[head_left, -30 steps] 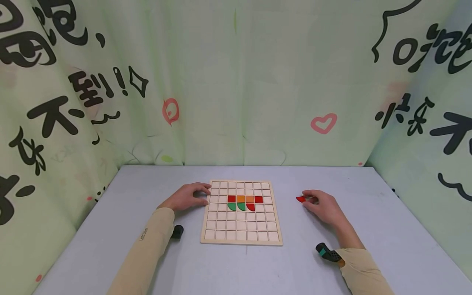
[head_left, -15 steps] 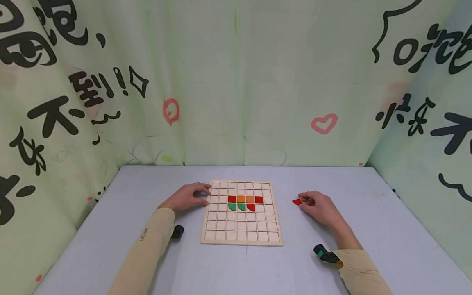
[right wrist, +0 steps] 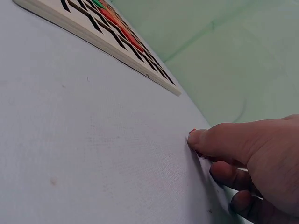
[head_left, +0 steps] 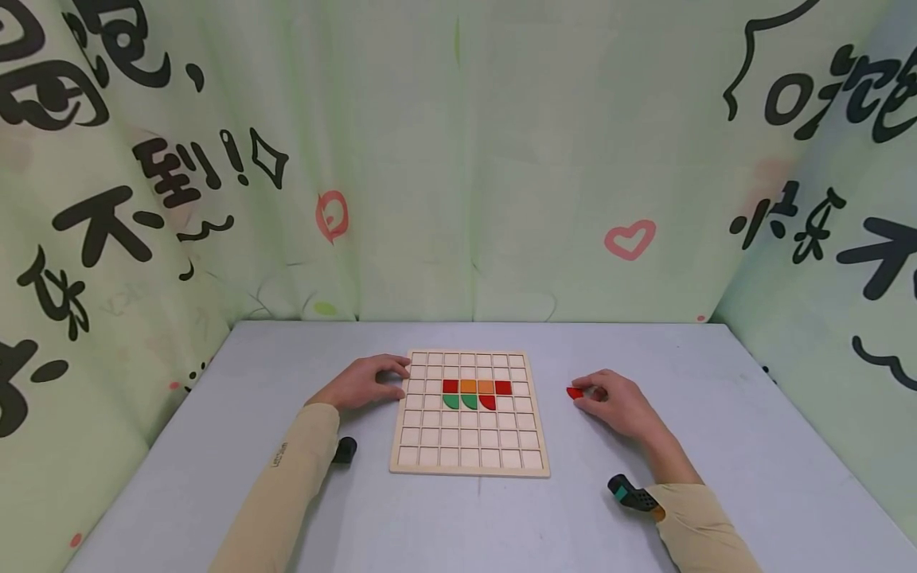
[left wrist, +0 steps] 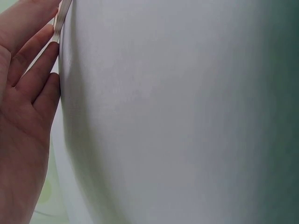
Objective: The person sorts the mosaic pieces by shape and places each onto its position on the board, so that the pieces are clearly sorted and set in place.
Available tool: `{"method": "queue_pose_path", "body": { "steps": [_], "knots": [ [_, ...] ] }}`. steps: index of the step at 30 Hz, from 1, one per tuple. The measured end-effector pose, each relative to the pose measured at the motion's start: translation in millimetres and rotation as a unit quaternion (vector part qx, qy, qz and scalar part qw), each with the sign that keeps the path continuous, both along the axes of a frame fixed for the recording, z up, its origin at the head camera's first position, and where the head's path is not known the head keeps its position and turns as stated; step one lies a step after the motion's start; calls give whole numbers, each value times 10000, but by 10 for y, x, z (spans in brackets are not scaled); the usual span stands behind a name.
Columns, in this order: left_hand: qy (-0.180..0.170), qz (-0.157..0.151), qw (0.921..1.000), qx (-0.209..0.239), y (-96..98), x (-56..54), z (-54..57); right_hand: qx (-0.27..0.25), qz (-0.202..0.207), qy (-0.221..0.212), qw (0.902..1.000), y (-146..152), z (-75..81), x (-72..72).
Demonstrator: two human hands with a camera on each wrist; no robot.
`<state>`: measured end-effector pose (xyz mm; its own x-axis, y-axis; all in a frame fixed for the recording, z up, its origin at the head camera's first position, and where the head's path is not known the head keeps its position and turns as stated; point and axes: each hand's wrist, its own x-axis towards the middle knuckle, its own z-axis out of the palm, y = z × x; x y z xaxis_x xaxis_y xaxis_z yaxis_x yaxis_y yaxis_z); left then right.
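Note:
A wooden grid board (head_left: 430,472) lies flat on the table. Across its middle cells sits a row of red square tiles (head_left: 450,387) and orange square tiles (head_left: 476,387). Below them are two green quarter-round tiles (head_left: 450,402) and a red quarter-round tile (head_left: 487,403). The left hand (head_left: 365,381) touches the board's left edge, its fingers (left wrist: 44,70) nearly straight in the left wrist view. Right of the board, the right hand (head_left: 618,403) pinches a small red tile (head_left: 574,392) between thumb and fingers, at or just over the tabletop. In the right wrist view the thumb mostly hides this tile.
The white table (head_left: 501,525) reaches back to a pale green curtain (head_left: 487,199) with dark lettering and hearts. Black wrist devices show at the left wrist (head_left: 345,450) and the right wrist (head_left: 634,493).
The right hand has shifted slightly left toward the board with the red tile, which has turned between its fingers. The left hand and the board stay put.

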<state>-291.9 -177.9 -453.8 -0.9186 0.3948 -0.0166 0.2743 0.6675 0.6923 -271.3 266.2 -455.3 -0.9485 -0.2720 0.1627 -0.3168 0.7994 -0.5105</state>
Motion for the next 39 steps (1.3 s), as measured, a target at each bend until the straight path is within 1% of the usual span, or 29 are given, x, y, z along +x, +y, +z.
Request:
{"method": "queue_pose_path", "body": {
  "steps": [5,14,18,21,26,33,36,39],
  "knots": [
    [26,-60,10000,4,-6,0,-1,0,153,44,9999,0,0,-5],
    [-42,-8,10000,16,0,9,12,105,431,-171,9989,25,15,15],
    [-38,13,10000,-28,7,14,30,136,534,-126,9984,27,23,25],
    [-42,10,10000,-19,10,14,30,56,574,-50,9983,10,27,29],
    [-56,-9,10000,26,6,10,19,-306,550,-60,9980,-48,39,41],
    [17,-15,10000,-27,-7,-1,-12,-734,125,-380,9965,-176,28,56],
    [-1,2,10000,-31,-4,2,-5,-923,-59,-538,9943,-246,29,71],
    [-24,15,10000,-39,0,8,11,-1053,-142,-658,9922,-317,26,86]
  ]
}}
